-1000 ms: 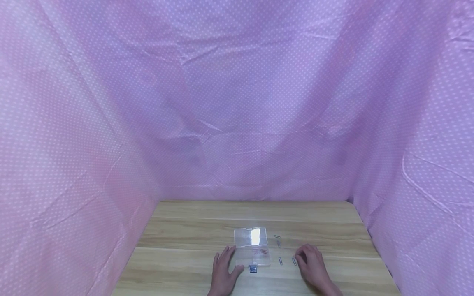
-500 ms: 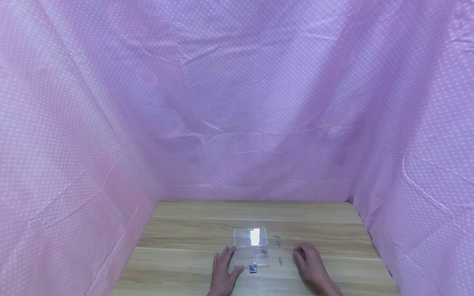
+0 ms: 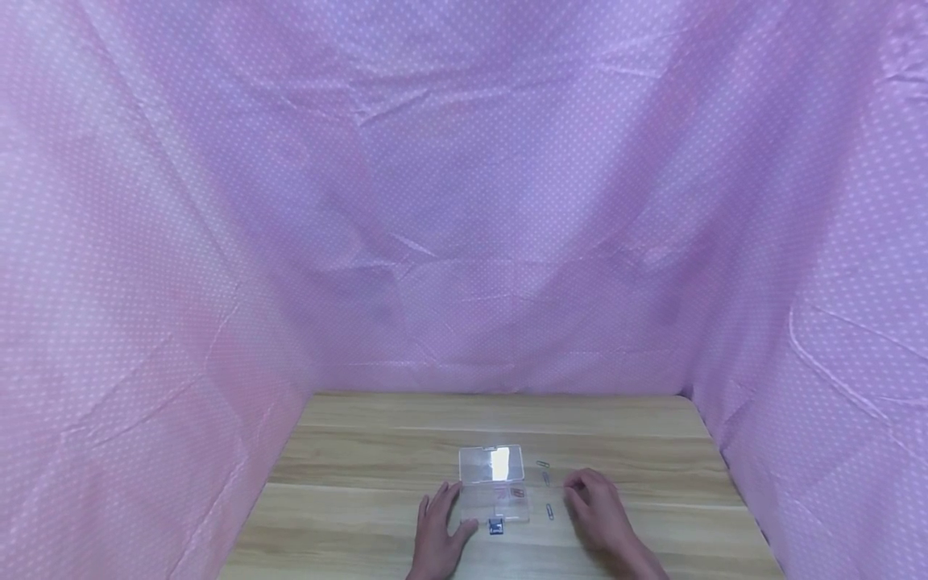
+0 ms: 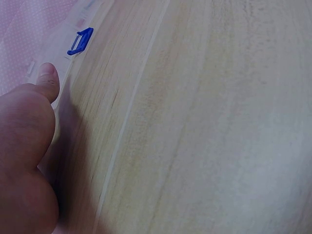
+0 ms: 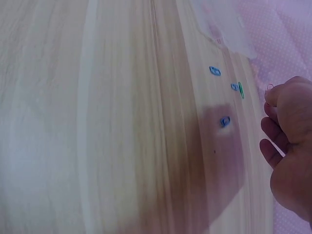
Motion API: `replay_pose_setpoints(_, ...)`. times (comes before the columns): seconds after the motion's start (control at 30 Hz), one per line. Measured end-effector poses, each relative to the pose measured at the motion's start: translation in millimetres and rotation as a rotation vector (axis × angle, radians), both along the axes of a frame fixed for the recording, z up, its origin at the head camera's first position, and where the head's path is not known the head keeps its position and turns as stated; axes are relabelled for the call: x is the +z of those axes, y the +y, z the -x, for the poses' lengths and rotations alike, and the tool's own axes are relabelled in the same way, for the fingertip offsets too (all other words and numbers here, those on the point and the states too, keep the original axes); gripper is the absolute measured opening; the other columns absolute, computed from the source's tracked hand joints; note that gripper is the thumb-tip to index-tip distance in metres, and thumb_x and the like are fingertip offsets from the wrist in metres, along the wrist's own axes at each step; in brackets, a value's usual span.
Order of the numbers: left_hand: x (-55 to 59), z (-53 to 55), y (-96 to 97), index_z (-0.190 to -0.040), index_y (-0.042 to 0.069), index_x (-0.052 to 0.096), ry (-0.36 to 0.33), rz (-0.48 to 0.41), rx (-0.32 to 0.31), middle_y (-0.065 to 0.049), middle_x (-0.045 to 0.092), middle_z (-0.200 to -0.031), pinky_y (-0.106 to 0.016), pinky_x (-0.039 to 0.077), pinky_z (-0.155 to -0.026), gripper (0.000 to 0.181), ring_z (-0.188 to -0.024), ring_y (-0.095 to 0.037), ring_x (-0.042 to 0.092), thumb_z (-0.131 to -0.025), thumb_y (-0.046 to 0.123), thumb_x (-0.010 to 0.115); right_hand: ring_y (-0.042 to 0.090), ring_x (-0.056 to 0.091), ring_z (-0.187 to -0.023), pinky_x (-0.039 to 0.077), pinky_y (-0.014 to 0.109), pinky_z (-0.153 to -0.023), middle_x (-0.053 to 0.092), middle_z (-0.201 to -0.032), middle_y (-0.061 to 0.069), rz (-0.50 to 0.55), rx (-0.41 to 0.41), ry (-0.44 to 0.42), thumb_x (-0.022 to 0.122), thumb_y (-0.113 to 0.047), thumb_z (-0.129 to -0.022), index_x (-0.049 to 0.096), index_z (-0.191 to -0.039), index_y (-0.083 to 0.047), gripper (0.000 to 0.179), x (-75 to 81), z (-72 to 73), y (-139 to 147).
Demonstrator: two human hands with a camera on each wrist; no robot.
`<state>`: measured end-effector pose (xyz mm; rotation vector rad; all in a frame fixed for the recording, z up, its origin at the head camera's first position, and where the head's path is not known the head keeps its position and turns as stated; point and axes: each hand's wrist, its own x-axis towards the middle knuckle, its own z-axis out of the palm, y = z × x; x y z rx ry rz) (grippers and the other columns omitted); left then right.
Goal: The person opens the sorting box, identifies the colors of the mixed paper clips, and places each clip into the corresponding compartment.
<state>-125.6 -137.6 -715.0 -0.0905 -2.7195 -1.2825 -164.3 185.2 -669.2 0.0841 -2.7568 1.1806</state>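
Pinkish wire clip (image 5: 268, 87): was pinched by the right hand (image 3: 598, 511), loop protruding from the fingertips | handling: was judged light, springy, slippery, best gripped across its flat sides | left hand (image 3: 433, 538): fingers and thumb lay spread, touching the clear box (image 3: 477, 503) between both hands, themselves well apart

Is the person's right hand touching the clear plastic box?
Apart: the head view plainly shows a strip of bare table between the right hand and the clear plastic box.
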Motion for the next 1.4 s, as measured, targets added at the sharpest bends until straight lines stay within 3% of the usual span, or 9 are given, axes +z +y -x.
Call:
replay_pose_setpoints(0.1,-0.7,-0.4,1.0,-0.147,0.021,0.056,0.051,0.02,0.007,-0.01,0.059,-0.152,-0.038,0.006,-0.13,0.067,-0.148,-0.041,0.044,-0.088,0.04,0.079,0.001,0.063,-0.093,0.061,0.022,-0.086,0.068,-0.093,-0.017,0.014,0.01,-0.011,0.076,-0.011,-0.091,0.074,-0.099,-0.019,0.011,3.5,0.6,-4.8)
replay_pose_setpoints(0.17,-0.1,-0.6,0.8,-0.148,0.021,0.055,0.052,0.025,0.005,-0.01,0.059,-0.152,-0.035,0.005,-0.13,0.067,-0.148,-0.041,0.044,-0.088,0.04,0.079,0.001,0.062,-0.092,0.06,0.022,-0.087,0.067,-0.093,-0.017,0.031,0.014,-0.022,0.076,-0.011,-0.091,0.074,-0.099,-0.018,0.011,5.4,0.8,-7.9)
replay_pose_setpoints(0.4,2.3,0.8,-2.5,-0.149,0.022,0.054,-0.045,-0.003,-0.019,-0.01,0.055,-0.156,-0.06,0.012,-0.129,0.069,-0.153,-0.039,0.039,-0.088,0.041,0.079,0.0,0.063,-0.091,0.061,0.023,-0.087,0.069,-0.092,-0.016,0.041,0.054,0.033,0.078,-0.007,-0.089,0.075,-0.098,-0.016,0.013,9.0,5.2,-21.5)
replay_pose_setpoints(0.77,1.5,1.2,-1.5,-0.148,0.021,0.055,0.003,0.014,-0.008,-0.011,0.057,-0.154,-0.064,0.019,-0.127,0.068,-0.15,-0.041,0.042,-0.088,0.039,0.08,0.005,0.065,-0.088,0.063,0.022,-0.082,0.07,-0.091,-0.011,0.043,0.132,0.103,0.077,-0.002,-0.086,0.073,-0.094,-0.015,0.016,13.1,7.6,-46.9)
replay_pose_setpoints(0.97,1.4,0.3,-0.9,-0.148,0.02,0.055,0.009,0.019,-0.008,-0.01,0.057,-0.154,-0.062,0.017,-0.127,0.068,-0.15,-0.04,0.042,-0.088,0.039,0.08,0.009,0.065,-0.091,0.063,0.024,-0.084,0.071,-0.095,-0.005,0.052,0.167,0.075,0.074,-0.003,-0.09,0.073,-0.098,-0.011,0.011,14.7,8.0,-58.6)
replay_pose_setpoints(1.27,3.4,0.6,-1.0,-0.149,0.021,0.054,-0.012,0.012,-0.007,-0.011,0.055,-0.155,-0.066,0.019,-0.127,0.068,-0.151,-0.042,0.04,-0.089,0.041,0.079,0.007,0.065,-0.09,0.062,0.021,-0.081,0.071,-0.095,-0.006,0.084,0.206,0.073,0.076,-0.005,-0.089,0.073,-0.098,-0.01,0.01,17.1,8.7,-74.5)
replay_pose_setpoints(1.4,3.0,-0.2,-0.9,-0.149,0.021,0.055,0.013,0.008,-0.006,-0.01,0.056,-0.155,-0.068,0.022,-0.124,0.068,-0.15,-0.042,0.041,-0.088,0.04,0.079,0.005,0.063,-0.089,0.062,0.019,-0.079,0.069,-0.095,-0.007,0.095,0.218,0.049,0.075,-0.007,-0.09,0.073,-0.099,-0.011,0.01,16.0,8.6,-80.9)
